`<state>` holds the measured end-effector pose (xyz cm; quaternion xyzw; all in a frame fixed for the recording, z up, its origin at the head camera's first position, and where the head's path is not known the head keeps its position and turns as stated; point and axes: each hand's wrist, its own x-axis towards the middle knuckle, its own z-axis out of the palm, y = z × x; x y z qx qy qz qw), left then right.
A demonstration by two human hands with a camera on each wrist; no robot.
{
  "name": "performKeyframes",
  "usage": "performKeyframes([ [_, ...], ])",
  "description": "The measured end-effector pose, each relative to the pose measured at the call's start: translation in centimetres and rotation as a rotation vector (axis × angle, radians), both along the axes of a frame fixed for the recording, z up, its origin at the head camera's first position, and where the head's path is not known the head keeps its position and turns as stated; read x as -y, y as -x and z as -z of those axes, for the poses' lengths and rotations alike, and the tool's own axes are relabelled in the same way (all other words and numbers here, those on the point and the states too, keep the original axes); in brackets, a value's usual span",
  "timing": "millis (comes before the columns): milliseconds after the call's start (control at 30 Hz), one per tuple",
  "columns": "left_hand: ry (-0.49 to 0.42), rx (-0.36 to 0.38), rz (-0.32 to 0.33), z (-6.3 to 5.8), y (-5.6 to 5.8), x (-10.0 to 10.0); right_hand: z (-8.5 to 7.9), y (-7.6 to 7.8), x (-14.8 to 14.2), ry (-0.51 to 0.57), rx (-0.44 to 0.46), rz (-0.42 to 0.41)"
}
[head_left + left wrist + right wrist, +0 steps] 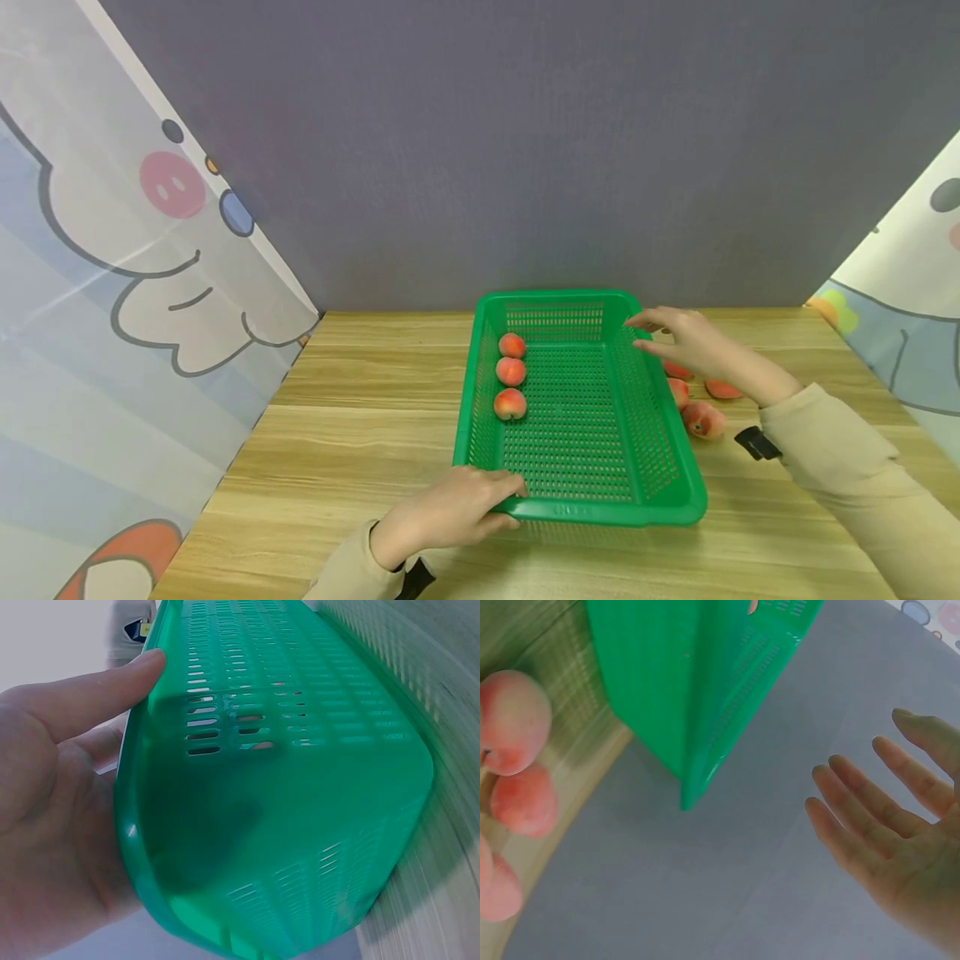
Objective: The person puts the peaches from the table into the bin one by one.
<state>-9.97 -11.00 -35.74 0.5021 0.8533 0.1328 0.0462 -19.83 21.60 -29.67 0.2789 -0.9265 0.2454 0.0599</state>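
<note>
A green plastic basket (562, 511) with slotted walls stands on the table. My left hand (459, 506) grips its rim at the near left corner; in the left wrist view the thumb (112, 686) lies along the rim, with the other fingers on the outer side. Three peaches (511, 372) line up along the left wall inside. Over the far right part of the rim hovers my right hand (693, 340), fingers spread and nothing in them. Several more peaches (705, 420) lie outside, right of the basket, partly hidden by that hand and the basket wall.
The wooden table (337, 417) extends to both sides of the basket. A grey wall (525, 150) rises behind its far edge. Cartoon-printed sheets (135, 275) hang at the left and right. A black strap (757, 443) shows by the right sleeve.
</note>
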Motion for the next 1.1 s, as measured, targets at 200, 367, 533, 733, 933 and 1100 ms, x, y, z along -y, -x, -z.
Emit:
performKeyframes([
  [200, 0.002, -0.002, -0.001, 0.0, 0.0, 0.0, 0.6, -0.3, -1.3, 0.013, 0.025, 0.036],
  [367, 0.006, 0.004, -0.002, -0.1, 0.0, 0.1, 1.3, -0.6, -2.5, 0.028, -0.016, 0.049],
  [533, 0.004, 0.004, -0.002, -0.2, -0.1, 0.1, 2.0, -0.8, -3.6, 0.027, -0.017, 0.071],
  [733, 0.001, 0.003, -0.005, -0.2, -0.1, 0.1, 3.0, -1.1, -4.6, 0.001, -0.043, 0.076],
  [933, 0.002, -0.003, -0.004, -0.2, -0.1, 0.1, 4.0, -1.6, -5.4, -0.013, 0.008, 0.117],
  [1100, 0.002, 0.009, -0.003, -0.3, -0.1, 0.0, 5.0, -1.9, -6.0, -0.015, -0.001, 0.135],
])
